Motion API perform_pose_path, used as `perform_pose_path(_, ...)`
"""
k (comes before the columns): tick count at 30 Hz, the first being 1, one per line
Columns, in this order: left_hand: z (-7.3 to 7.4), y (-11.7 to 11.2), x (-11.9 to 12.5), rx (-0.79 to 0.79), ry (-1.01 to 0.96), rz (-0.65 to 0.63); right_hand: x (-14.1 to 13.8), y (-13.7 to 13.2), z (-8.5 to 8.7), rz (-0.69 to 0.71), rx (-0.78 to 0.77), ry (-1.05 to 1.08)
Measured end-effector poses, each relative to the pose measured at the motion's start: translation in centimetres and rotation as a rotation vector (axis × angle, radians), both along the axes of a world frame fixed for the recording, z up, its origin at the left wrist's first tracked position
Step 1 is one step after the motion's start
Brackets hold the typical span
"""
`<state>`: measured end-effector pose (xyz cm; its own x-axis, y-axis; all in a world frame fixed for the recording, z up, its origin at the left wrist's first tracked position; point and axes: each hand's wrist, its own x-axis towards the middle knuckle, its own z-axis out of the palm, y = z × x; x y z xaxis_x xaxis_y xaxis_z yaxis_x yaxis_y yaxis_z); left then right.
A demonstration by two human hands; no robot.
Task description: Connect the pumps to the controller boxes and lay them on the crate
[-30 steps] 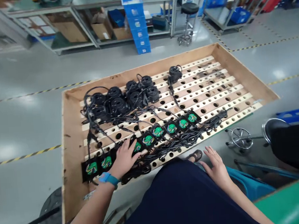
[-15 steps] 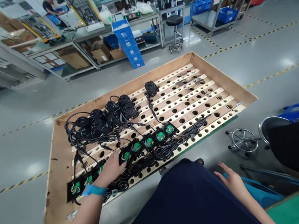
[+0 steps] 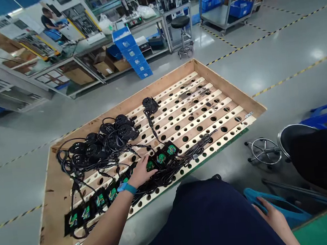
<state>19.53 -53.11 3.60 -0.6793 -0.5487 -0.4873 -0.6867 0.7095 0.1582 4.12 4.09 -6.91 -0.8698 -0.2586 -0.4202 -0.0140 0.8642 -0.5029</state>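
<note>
My left hand (image 3: 141, 173) is over a row of black housings with green circuit boards, its thumb and fingers apart. Its fingertips are at one green circuit board (image 3: 150, 165) and partly cover it; I cannot tell whether they press on it. Farther right in the row lie another board (image 3: 161, 158) and the end one (image 3: 171, 149). Black cables (image 3: 181, 161) run in bundles along the near side. A cluster of round black units (image 3: 94, 149) with cords lies behind the row. My right hand (image 3: 271, 213) hangs low on the right by a blue plastic frame (image 3: 254, 194), fingers loosely stretched, holding nothing visible.
The parts lie on slats with holes in a shallow wooden tray (image 3: 225, 79). One round black unit (image 3: 150, 105) lies apart from the cluster. A round stool (image 3: 292, 141) stands at right. Beyond the tray are stacked blue bins (image 3: 133, 52) and a seated person (image 3: 49, 21).
My left hand has moved right along the row to another circuit board. My right hand is lower, nearer the blue frame. The view has shifted, so the tray appears farther left.
</note>
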Motion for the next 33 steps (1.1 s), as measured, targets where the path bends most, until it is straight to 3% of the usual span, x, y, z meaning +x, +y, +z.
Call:
perform_pose_path(4,0.6,0.7,-0.7,-0.075,-0.088,-0.045,0.4,-0.8,0.3,-0.036,-0.021,-0.189)
perform_pose_path(8,0.9,1.0,-0.7,-0.074,-0.067,-0.054,-0.8,-2.2,1.2,-0.040,0.022,-0.123)
perform_pose_path(11,1.0,0.3,0.4,0.008,-0.009,-0.037,-2.5,-5.2,2.9,0.023,0.020,-0.046)
perform_pose_path(14,0.9,-0.5,1.6,0.077,0.104,0.000,-4.5,-11.3,5.4,0.185,-0.132,0.178)
perform_pose_path(18,0.6,-0.9,2.5,0.002,0.298,0.010,-6.6,-22.5,8.3,0.542,-0.362,0.438)
perform_pose_path(21,0.3,-1.5,3.4,-0.059,0.341,0.004,-6.4,-30.1,9.4,0.812,-0.357,0.474)
perform_pose_path(24,0.1,-2.6,5.3,-0.098,0.320,0.066,-4.8,-35.2,9.5,1.032,-0.277,0.461)
perform_pose_path(28,0.1,-2.9,7.6,-0.055,0.277,0.106,-2.3,-37.8,8.6,1.240,-0.214,0.422)
perform_pose_path(33,-0.4,-1.4,8.1,-0.010,0.216,0.058,-0.7,-37.5,7.2,1.294,-0.119,0.440)
